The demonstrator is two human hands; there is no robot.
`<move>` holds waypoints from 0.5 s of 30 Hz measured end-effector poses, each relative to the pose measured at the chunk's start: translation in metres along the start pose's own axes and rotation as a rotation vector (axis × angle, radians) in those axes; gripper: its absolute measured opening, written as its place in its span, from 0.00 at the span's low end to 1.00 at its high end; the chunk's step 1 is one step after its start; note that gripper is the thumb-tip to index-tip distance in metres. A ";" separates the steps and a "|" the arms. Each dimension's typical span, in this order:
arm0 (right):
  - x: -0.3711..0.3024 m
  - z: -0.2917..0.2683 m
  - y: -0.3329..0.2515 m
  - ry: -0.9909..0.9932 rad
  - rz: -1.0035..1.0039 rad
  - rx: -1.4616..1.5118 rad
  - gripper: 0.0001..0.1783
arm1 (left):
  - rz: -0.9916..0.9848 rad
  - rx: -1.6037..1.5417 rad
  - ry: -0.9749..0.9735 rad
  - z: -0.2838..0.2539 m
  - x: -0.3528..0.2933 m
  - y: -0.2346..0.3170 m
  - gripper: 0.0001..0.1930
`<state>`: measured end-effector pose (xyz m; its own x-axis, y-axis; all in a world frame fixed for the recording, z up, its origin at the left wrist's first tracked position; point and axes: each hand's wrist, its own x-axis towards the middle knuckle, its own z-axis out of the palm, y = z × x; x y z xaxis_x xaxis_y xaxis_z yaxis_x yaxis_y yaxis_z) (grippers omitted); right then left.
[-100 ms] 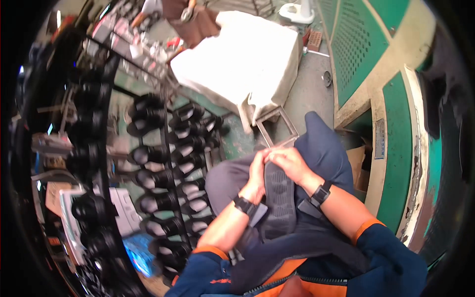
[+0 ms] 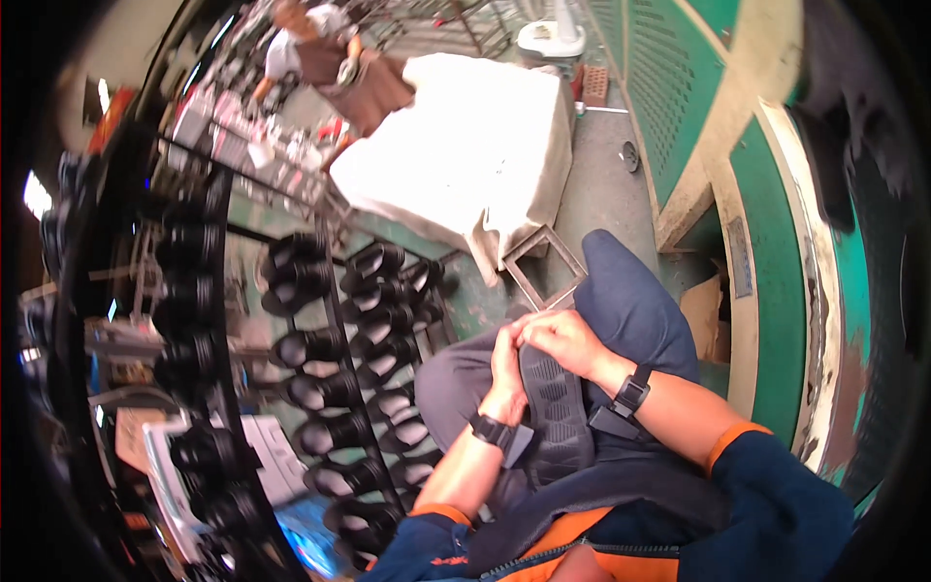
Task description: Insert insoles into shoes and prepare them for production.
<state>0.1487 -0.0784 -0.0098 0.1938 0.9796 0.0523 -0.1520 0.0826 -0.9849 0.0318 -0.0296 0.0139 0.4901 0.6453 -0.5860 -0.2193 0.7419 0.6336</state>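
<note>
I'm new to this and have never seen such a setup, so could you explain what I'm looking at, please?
There's no machine here: these are a person's own bare hands, seen from above through a wide camera worn on the head, which bends straight edges. The left hand and right hand meet at the far end of a dark grey shoe with a grooved sole, its sole facing the camera. Their exact grip is hidden. Each wrist wears a black strap. Rows of black shoes fill the left. Ahead are a square open frame and a bulky shape under white cloth.
</note>
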 end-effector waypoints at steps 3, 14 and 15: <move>-0.001 0.005 -0.015 0.012 -0.041 -0.036 0.13 | -0.086 0.033 0.002 -0.007 -0.008 0.005 0.26; -0.002 0.005 -0.053 -0.083 -0.099 -0.104 0.09 | 0.112 0.068 -0.093 -0.012 -0.006 0.004 0.22; -0.002 0.007 -0.055 -0.099 -0.104 -0.140 0.09 | 0.203 0.118 -0.251 -0.021 -0.001 0.003 0.22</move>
<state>0.1504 -0.0835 0.0457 0.1044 0.9809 0.1640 0.0017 0.1647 -0.9863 0.0130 -0.0240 0.0054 0.6420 0.7020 -0.3083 -0.2420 0.5670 0.7873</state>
